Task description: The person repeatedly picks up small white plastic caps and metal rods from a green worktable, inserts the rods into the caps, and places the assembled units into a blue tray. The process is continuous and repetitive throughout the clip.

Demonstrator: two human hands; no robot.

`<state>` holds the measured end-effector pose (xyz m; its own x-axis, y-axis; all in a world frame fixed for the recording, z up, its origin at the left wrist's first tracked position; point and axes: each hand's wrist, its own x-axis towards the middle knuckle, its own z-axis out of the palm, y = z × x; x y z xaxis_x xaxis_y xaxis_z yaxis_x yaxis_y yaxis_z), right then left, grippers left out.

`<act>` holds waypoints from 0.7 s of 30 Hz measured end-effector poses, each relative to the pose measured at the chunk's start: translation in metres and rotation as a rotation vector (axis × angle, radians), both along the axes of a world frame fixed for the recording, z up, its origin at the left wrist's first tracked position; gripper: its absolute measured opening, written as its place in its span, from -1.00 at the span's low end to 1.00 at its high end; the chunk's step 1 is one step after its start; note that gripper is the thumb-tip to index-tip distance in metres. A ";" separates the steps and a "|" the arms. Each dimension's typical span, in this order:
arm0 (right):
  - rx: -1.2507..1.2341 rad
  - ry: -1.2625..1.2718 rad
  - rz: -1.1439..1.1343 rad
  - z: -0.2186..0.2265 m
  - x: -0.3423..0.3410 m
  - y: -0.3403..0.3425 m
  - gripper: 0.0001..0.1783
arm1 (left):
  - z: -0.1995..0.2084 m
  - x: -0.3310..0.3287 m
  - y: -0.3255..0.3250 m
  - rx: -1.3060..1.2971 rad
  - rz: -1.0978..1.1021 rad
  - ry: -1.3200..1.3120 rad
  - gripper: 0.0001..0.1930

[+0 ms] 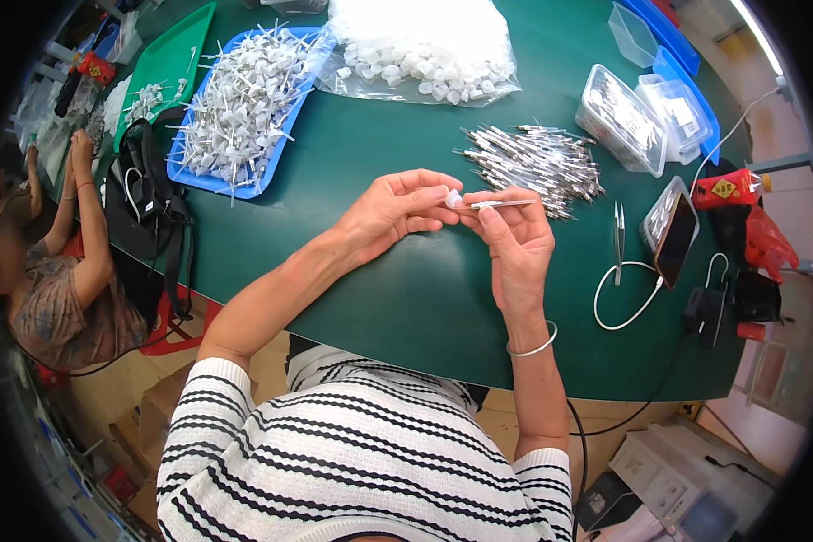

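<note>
Over the green table, my left hand [397,210] pinches a small white plastic cap [453,198] between thumb and fingers. My right hand [518,237] grips a thin metal rod [506,203], whose tip points left and meets the cap. Just beyond my right hand lies a heap of similar thin metal rods [537,167]. Past my left hand stands a blue tray [173,167] piled with white caps fitted on rods [244,99]. A clear plastic bag [370,83] of loose white caps [425,65] rests at the far middle.
To the right are tweezers [619,239], a clear box of parts [619,117], a phone [676,246] leaning on another box, a white cable [598,303] and a red bottle [727,190]. At left are a black bag [140,185], a green tray [167,54] and a co-worker [72,280].
</note>
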<state>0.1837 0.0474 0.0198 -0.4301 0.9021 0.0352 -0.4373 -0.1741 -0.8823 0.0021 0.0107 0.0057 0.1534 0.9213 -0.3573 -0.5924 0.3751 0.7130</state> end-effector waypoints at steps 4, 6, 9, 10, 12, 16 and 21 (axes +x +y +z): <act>0.083 -0.047 -0.052 0.000 0.003 0.002 -0.82 | 0.000 -0.001 0.002 -0.011 0.004 -0.041 -0.73; 0.106 -0.049 -0.073 -0.002 0.002 0.001 -0.83 | 0.000 0.000 0.002 -0.033 -0.018 -0.060 -0.72; 0.095 -0.034 -0.049 -0.005 0.000 0.000 -0.84 | -0.006 0.001 0.002 -0.029 -0.050 -0.101 -0.71; 0.092 -0.037 -0.050 -0.005 0.000 -0.001 -0.84 | -0.007 0.001 0.002 -0.021 -0.060 -0.117 -0.71; 0.087 -0.042 -0.048 -0.004 -0.001 -0.001 -0.84 | -0.008 0.002 0.002 -0.012 -0.054 -0.117 -0.71; 0.084 -0.040 -0.055 -0.004 -0.002 -0.003 -0.84 | -0.006 0.003 0.002 -0.028 -0.044 -0.070 -0.74; 0.117 -0.088 -0.082 -0.007 -0.002 -0.004 -0.84 | -0.005 0.005 0.000 -0.008 0.038 0.031 -0.76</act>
<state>0.1817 0.0436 0.0130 -0.3614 0.9261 0.1079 -0.3663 -0.0346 -0.9299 0.0073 0.0107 0.0011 0.1072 0.9233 -0.3689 -0.5843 0.3587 0.7279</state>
